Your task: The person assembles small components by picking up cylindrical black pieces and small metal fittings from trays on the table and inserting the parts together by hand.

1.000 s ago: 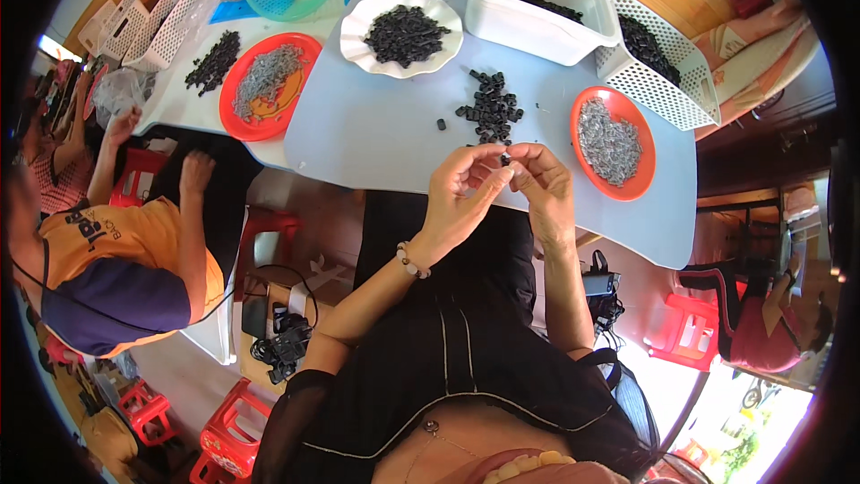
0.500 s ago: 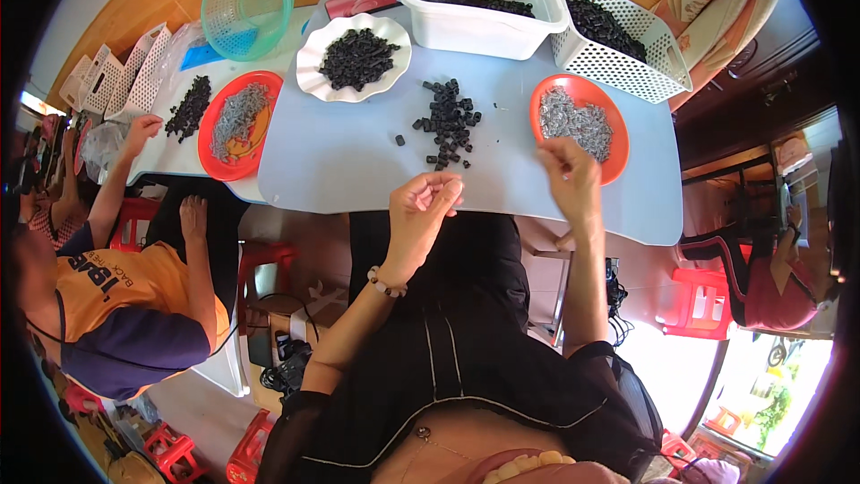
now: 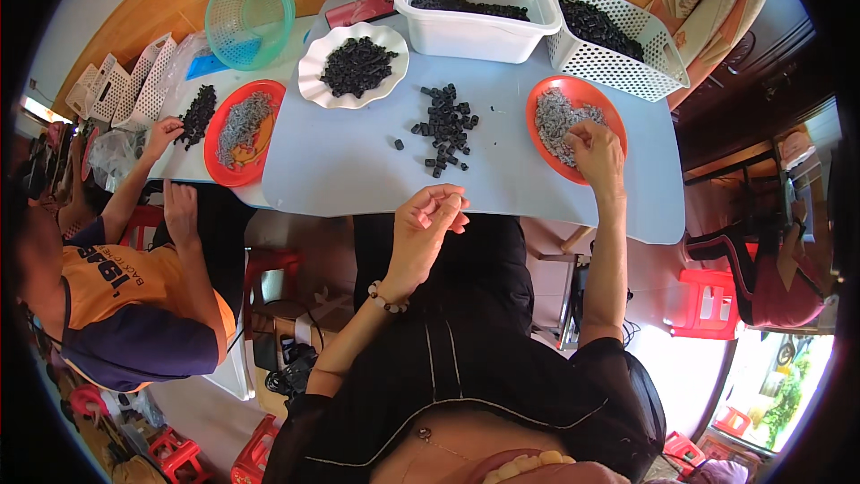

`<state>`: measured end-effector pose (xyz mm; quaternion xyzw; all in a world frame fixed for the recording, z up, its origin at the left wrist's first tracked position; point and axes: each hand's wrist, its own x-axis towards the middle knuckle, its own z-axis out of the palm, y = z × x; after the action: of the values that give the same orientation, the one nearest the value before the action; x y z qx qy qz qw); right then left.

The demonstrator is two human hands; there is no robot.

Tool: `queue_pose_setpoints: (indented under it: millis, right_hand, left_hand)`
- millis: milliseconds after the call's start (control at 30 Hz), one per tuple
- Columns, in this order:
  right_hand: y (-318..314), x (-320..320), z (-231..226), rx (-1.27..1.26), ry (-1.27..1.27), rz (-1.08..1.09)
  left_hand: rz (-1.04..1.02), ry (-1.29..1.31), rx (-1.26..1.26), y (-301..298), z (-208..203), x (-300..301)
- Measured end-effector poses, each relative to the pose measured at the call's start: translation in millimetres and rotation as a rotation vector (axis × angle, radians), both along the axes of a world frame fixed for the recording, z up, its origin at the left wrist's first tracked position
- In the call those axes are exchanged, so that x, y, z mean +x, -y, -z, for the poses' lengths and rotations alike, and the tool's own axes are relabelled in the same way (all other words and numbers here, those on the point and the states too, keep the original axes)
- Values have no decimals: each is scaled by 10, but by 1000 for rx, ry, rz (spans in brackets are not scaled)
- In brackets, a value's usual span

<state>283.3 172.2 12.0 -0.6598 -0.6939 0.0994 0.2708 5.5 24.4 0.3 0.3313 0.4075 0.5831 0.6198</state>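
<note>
My right hand (image 3: pixel 598 159) reaches over the orange-red plate (image 3: pixel 616 116) at the right of the table, its fingertips pinched together at the heap of small silver-grey pieces (image 3: pixel 557 116). Just past the table's near edge, my left hand (image 3: pixel 425 231) is held with thumb and fingers pressed together; anything between them is too small to make out. Beyond it, small black cylindrical parts (image 3: pixel 445 118) lie in a loose pile on the pale blue table (image 3: pixel 349 166), with one black part (image 3: pixel 399 144) apart on the left.
Behind stand a white scalloped dish (image 3: pixel 309 67) of black parts, a white tub (image 3: pixel 479 40) and a perforated white basket (image 3: pixel 618 72), both holding black parts. At left, a co-worker's hand (image 3: pixel 164 136) touches black parts beside another red plate (image 3: pixel 215 148) and a green basket (image 3: pixel 255 22).
My right hand has moved from the plate's near left rim to the right, onto the grey pieces. My left hand stays pinched at nearly the same place. The co-worker's hands have shifted.
</note>
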Motion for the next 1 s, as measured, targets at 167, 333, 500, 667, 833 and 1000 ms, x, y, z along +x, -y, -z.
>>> queue_pose_setpoints:
  millis: [167,333,500,667,833,1000]
  right_hand:
    - [-27,78,-6,42,-137,-22]
    - [-39,114,-20,89,-235,-5]
    - [-12,143,18,68,-434,-39]
    - [209,2,-177,-32,-667,-162]
    - [508,-289,-400,-154,-733,-333]
    - [648,-580,-412,-172,-745,-520]
  left_hand:
    - [-14,15,2,9,-13,4]
    - [16,14,34,-48,-9,17]
    - [44,-15,85,-269,-136,111]
    - [37,-6,66,-276,-184,194]
    - [78,35,70,-232,-117,257]
    - [17,94,171,-185,-139,265]
